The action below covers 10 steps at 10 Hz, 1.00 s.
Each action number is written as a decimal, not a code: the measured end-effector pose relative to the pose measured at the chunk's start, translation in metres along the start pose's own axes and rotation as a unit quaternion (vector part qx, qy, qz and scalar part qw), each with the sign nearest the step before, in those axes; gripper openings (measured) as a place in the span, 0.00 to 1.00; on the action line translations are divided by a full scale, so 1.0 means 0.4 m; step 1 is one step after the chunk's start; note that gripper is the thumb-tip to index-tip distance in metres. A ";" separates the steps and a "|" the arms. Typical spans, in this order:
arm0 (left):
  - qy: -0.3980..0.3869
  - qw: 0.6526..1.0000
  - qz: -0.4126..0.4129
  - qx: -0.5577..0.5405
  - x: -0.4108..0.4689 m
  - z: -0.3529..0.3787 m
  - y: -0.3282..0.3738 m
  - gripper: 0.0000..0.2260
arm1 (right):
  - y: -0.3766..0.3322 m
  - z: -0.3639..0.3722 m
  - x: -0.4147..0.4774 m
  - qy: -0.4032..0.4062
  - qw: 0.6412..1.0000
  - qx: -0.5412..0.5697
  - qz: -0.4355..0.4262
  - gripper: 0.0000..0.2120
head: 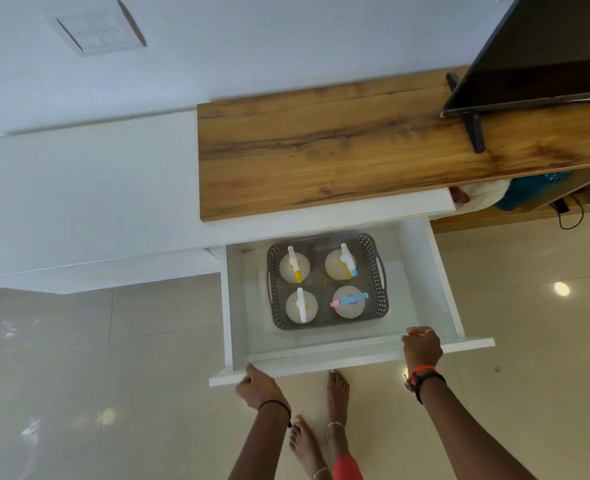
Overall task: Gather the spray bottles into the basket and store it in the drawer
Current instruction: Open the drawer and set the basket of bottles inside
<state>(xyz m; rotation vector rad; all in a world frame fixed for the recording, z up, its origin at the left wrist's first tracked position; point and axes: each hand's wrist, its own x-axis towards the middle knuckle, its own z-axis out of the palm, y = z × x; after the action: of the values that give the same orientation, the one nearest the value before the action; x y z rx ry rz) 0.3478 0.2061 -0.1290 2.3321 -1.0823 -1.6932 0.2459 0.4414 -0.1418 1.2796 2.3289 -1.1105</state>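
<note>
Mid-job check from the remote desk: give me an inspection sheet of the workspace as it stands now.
Surface: wooden top above the open white drawer; bare except for a TV stand foot.
Job's things: grey basket sits inside the drawer with four spray bottles upright in it: yellow nozzle, blue nozzle, white nozzle, pink-and-blue nozzle.
Clutter: small specks on the drawer floor near the back left corner.
Grippers: left hand and right hand both grip the drawer's front edge.
Cables: black cable hangs under the shelf at right.
Surroundings: TV, wall switch plate, teal basket on the lower shelf, glossy tiled floor.
</note>
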 end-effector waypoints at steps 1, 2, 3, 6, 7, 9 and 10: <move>-0.019 0.987 -0.159 -0.020 -0.002 -0.035 -0.029 0.33 | 0.038 -0.025 -0.015 0.042 0.991 0.014 0.122 0.23; -0.063 0.981 -0.182 -0.035 0.003 -0.034 -0.039 0.34 | 0.053 -0.026 -0.016 0.024 0.980 0.033 0.193 0.30; -0.122 0.976 -0.152 -0.098 0.029 -0.002 -0.021 0.29 | 0.062 -0.014 -0.004 -0.035 0.975 0.094 0.200 0.24; -0.105 0.977 -0.138 -0.121 0.049 0.035 0.006 0.23 | 0.004 -0.037 0.030 -0.126 0.950 0.181 0.221 0.21; -0.135 0.980 -0.110 -0.100 0.042 0.056 0.035 0.23 | -0.033 -0.031 0.030 -0.070 0.965 0.117 0.225 0.18; -0.164 0.965 -0.131 -0.159 0.054 0.093 0.102 0.24 | -0.077 0.021 0.092 -0.094 0.975 0.110 0.167 0.19; -0.178 0.966 -0.122 -0.140 0.062 0.114 0.130 0.26 | -0.119 0.027 0.101 -0.148 0.925 0.258 0.235 0.21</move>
<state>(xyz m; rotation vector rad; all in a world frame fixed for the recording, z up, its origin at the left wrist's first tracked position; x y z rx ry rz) 0.2868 0.1683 -0.1443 2.1031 -0.5493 -2.2486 0.1828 0.4428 -0.1476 1.5885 1.4437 -1.6507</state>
